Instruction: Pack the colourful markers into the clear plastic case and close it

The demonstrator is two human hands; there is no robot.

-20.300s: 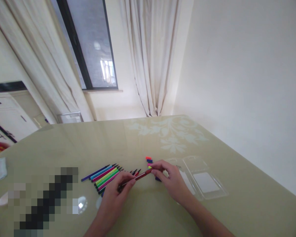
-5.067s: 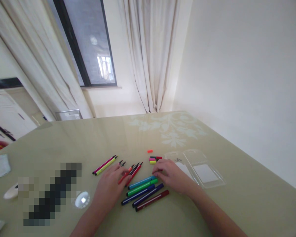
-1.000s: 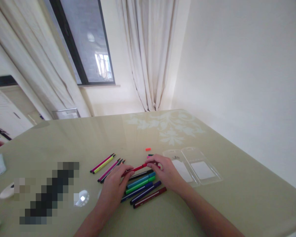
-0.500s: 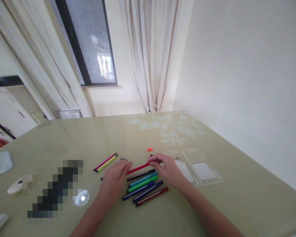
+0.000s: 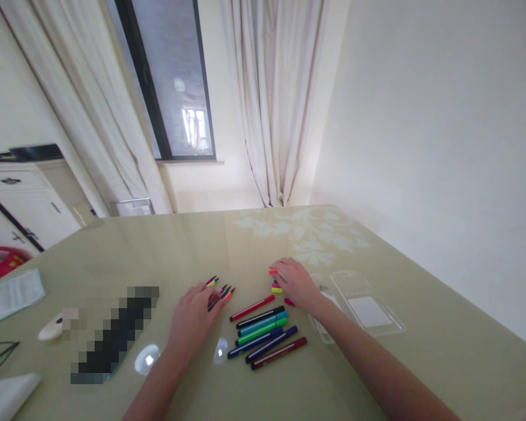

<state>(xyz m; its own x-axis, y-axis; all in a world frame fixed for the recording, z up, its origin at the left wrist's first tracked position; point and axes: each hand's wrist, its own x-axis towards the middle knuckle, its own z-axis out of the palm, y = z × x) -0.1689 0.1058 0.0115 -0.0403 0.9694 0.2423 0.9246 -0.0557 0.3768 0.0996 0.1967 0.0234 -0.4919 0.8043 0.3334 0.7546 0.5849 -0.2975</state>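
My left hand [image 5: 195,310] is closed around the uncapped orange marker [image 5: 228,296], whose dark tip points up and right. Dark-tipped uncapped markers [image 5: 223,289] lie by its fingers, and a yellow one [image 5: 211,282] shows just beyond. My right hand [image 5: 293,282] pinches a small orange cap [image 5: 273,271] at its fingertips. Below those fingers lie a yellow cap [image 5: 277,290] and a dark pink cap [image 5: 289,302]. Between the hands sits a capped red marker [image 5: 252,308], with black [image 5: 260,317], green [image 5: 262,331], blue [image 5: 272,344] and dark red [image 5: 279,354] capped markers in a row nearer me.
A clear plastic case [image 5: 370,310] lies open under and beyond my right forearm. To the left are a blurred-out dark strip [image 5: 114,336], a white mouse-like object [image 5: 52,329], glasses [image 5: 0,354] and a pale cloth or pouch [image 5: 13,295]. The wall borders the table's right edge.
The red marker both hands were at now lies with the other capped ones. My left hand has moved left to the uncapped markers; my right hand has reached farther out to the orange cap.
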